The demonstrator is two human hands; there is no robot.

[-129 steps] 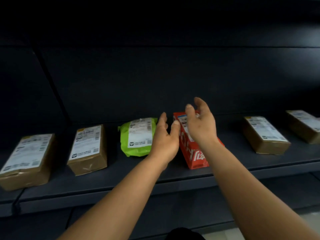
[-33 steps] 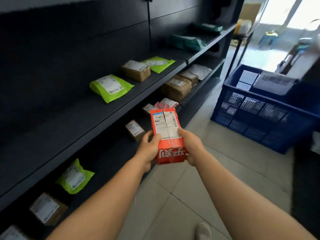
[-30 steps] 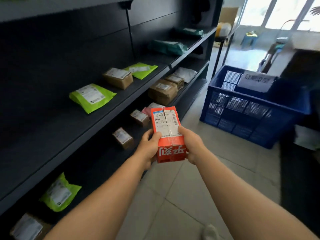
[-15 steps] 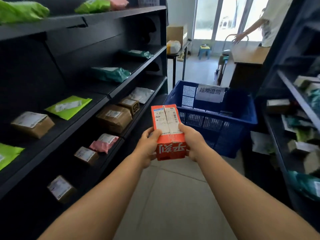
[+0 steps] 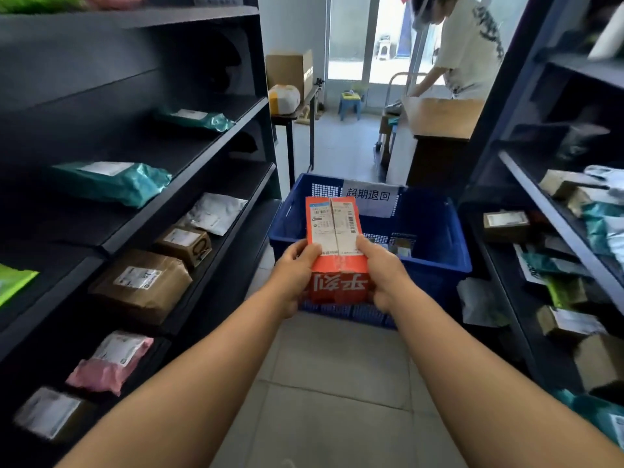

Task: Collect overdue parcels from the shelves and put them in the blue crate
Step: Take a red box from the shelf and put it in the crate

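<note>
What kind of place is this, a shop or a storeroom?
Most likely a parcel pickup depot. Dark metal shelves line both sides, holding labelled packages like a brown taped parcel. A blue plastic crate with a paper sign stands on the floor.

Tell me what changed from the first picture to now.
The red parcel left the shelf: both hands, then open above it, now hold it, left hand and right hand on its sides. The person turned and carried it to just short of the blue crate. The two-handed grip has stayed the same over the last second.
</note>
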